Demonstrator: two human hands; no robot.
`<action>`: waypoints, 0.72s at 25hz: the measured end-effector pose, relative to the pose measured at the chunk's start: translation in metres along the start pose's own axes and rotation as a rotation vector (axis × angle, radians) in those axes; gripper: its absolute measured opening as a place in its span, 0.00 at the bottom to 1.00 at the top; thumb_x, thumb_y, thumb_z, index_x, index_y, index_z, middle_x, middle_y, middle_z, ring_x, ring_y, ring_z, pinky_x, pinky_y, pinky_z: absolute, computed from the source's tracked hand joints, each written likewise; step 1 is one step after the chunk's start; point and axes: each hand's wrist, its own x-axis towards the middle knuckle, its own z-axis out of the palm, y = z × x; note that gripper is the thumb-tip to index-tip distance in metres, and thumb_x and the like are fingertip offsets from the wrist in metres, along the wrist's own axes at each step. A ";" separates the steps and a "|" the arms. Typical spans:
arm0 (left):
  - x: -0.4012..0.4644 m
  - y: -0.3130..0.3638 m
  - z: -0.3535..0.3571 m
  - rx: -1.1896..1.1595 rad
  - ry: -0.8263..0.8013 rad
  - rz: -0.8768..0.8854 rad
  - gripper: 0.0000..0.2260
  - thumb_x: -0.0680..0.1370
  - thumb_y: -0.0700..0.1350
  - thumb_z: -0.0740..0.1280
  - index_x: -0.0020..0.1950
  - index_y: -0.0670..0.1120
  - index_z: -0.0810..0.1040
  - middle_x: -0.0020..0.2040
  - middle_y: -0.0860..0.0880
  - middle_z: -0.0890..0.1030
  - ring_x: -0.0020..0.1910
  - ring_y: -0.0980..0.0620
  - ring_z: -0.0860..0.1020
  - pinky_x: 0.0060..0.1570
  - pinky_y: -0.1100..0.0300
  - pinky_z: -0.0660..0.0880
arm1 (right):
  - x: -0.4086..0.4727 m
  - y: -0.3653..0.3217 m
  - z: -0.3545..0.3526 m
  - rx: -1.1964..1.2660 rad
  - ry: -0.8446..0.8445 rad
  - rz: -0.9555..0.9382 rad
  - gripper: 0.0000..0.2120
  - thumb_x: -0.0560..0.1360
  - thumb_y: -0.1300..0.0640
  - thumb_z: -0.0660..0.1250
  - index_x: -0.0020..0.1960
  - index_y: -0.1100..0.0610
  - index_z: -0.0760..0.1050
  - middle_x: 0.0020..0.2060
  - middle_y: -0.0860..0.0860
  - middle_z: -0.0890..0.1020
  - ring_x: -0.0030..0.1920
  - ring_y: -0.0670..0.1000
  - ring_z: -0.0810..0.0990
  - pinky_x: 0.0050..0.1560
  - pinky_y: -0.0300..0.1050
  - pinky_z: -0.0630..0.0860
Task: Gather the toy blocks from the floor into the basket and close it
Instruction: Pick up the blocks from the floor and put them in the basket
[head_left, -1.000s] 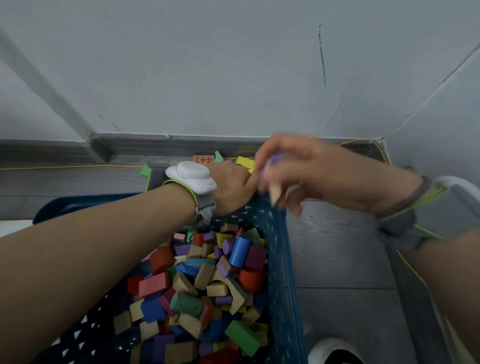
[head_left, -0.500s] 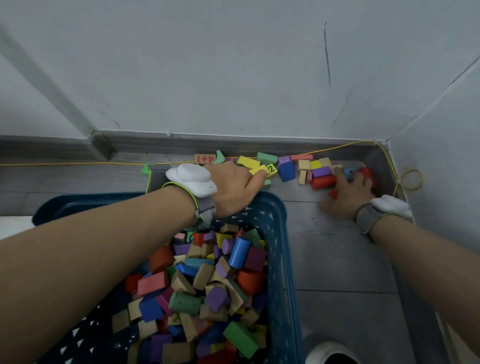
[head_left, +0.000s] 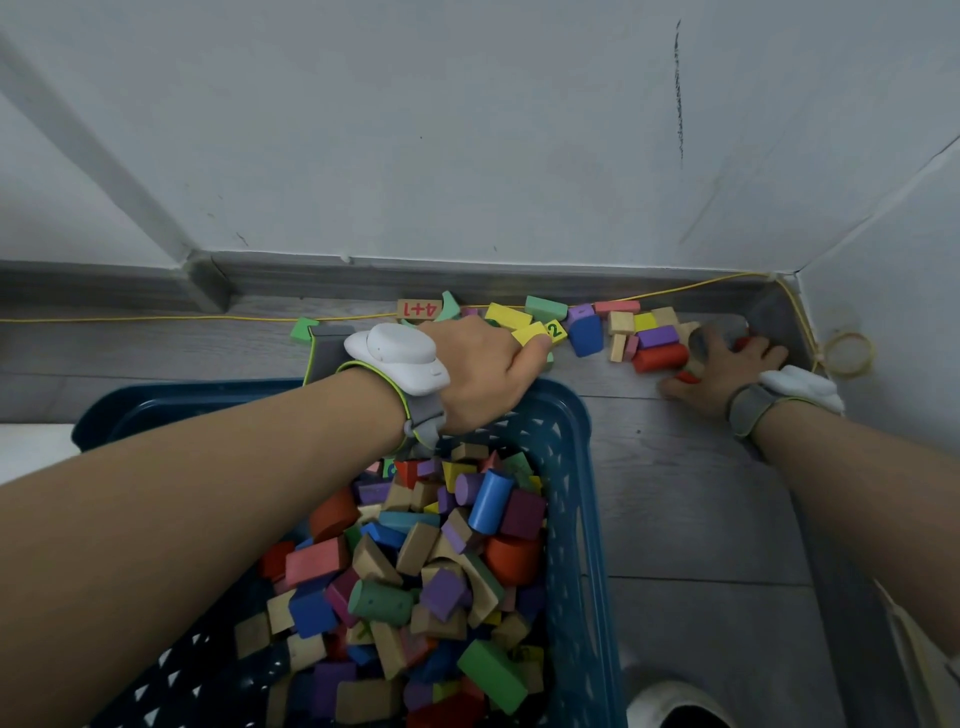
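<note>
From the head camera, the dark blue perforated basket (head_left: 576, 519) sat on the floor, heaped with coloured toy blocks (head_left: 426, 571). The left hand (head_left: 483, 374) gripped its far rim; the right hand (head_left: 727, 374) curled round a red block (head_left: 687, 376) among loose ones by the wall.

We are seeing bare floor (head_left: 691, 499) lying open right of the basket (head_left: 582, 519). Ahead, loose blocks (head_left: 618, 332) are crowding the skirting, and the wall (head_left: 883, 249) is closing the right corner.
</note>
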 end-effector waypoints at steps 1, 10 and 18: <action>0.000 0.000 -0.001 0.011 -0.009 0.003 0.18 0.85 0.52 0.48 0.59 0.47 0.75 0.31 0.53 0.66 0.38 0.48 0.72 0.47 0.50 0.76 | 0.000 -0.001 -0.002 0.006 0.012 -0.023 0.44 0.66 0.30 0.66 0.74 0.48 0.57 0.68 0.66 0.62 0.65 0.67 0.64 0.66 0.57 0.63; 0.002 -0.003 0.000 0.001 -0.025 0.009 0.20 0.85 0.54 0.47 0.60 0.47 0.75 0.32 0.51 0.68 0.38 0.47 0.72 0.46 0.51 0.76 | 0.001 -0.008 -0.002 0.092 0.004 -0.159 0.40 0.69 0.35 0.68 0.74 0.48 0.58 0.73 0.60 0.63 0.70 0.68 0.61 0.68 0.61 0.64; 0.005 -0.004 0.002 -0.021 -0.014 0.014 0.21 0.85 0.54 0.47 0.58 0.47 0.77 0.34 0.49 0.73 0.38 0.48 0.74 0.45 0.53 0.75 | 0.008 -0.019 0.003 0.229 -0.049 -0.116 0.46 0.67 0.42 0.73 0.76 0.58 0.55 0.73 0.61 0.61 0.71 0.63 0.65 0.69 0.55 0.65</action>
